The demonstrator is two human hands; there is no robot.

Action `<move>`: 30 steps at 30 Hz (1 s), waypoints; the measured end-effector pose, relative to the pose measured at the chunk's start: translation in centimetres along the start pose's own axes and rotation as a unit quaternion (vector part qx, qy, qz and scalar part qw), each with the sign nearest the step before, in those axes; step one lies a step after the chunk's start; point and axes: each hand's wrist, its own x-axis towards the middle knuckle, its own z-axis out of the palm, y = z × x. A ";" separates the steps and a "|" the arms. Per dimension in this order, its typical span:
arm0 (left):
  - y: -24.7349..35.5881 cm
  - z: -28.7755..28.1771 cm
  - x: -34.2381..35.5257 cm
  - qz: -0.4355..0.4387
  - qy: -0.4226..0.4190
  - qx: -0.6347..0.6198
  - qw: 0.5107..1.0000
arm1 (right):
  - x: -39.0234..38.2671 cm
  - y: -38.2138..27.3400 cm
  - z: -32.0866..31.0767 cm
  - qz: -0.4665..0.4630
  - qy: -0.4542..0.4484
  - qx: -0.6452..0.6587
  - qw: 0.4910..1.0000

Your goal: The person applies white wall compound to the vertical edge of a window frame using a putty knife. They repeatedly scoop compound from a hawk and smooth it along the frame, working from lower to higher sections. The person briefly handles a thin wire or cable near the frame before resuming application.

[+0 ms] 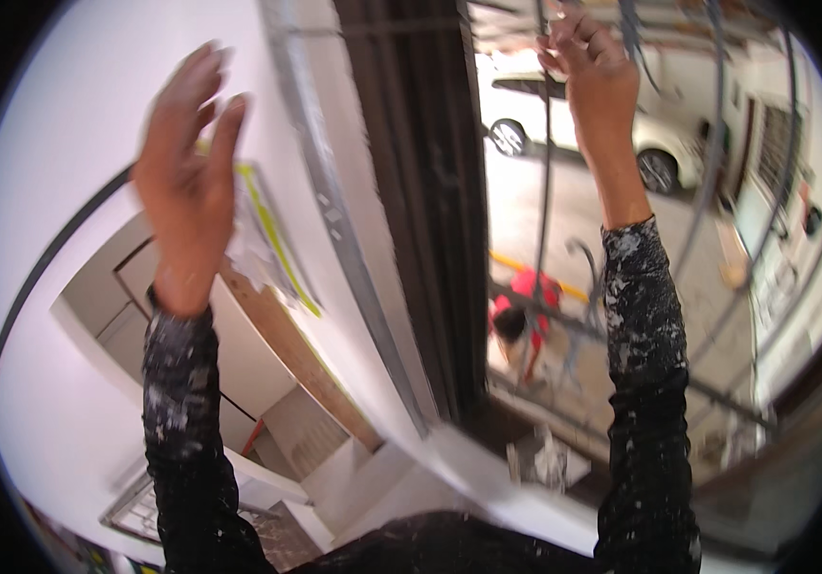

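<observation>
Raised at the left, my left hand [186, 182] is open, its thumb apart from slightly blurred fingers, and nothing shows in it. Just beside it a yellow-green strip [277, 244] with a thin whitish sheet [250, 234] hangs against the white wall. My right hand [602, 81] is up at the top of the view, in front of the window bars [545, 172]. Its fingers are bent together near a small pale bit that I cannot make out. Between my hands runs the dark brown window frame [421, 191], with a grey strip [334, 191] along its left side. Both my black sleeves carry white spatters.
A pale sill [449, 469] lies below, with a crumpled clear plastic piece [552, 459] at the window's foot. Beyond the bars, a person in red [531, 297] bends low in a yard, and a white car [574, 124] stands farther off. Stairs [311, 440] show lower left.
</observation>
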 end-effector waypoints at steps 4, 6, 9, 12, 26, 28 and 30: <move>5.8 -4.4 -13.1 -0.209 -0.100 -0.195 0.953 | -9.8 -7.3 -8.5 0.101 0.063 -0.043 0.992; 10.0 -5.6 -21.5 -0.205 -0.275 -0.303 0.889 | -17.2 -10.6 -11.9 0.158 0.077 -0.116 0.978; 17.3 -5.6 -33.2 -0.659 -0.407 -0.483 0.408 | -30.1 -15.2 -16.0 0.265 0.098 -0.258 0.924; 20.9 -5.1 -40.6 -0.751 -0.385 -0.485 0.231 | -42.5 -18.9 -17.3 0.417 0.143 -0.316 0.840; 29.1 7.9 -42.3 -0.795 -0.374 -0.444 0.174 | -51.7 -16.4 -23.1 0.753 0.083 -0.004 0.653; 29.7 8.0 -43.1 -0.793 -0.360 -0.452 0.190 | -52.2 -16.1 -23.4 0.754 0.123 0.018 0.645; 30.0 8.1 -43.9 -0.793 -0.344 -0.459 0.205 | -52.9 -15.9 -23.7 0.743 0.131 0.026 0.656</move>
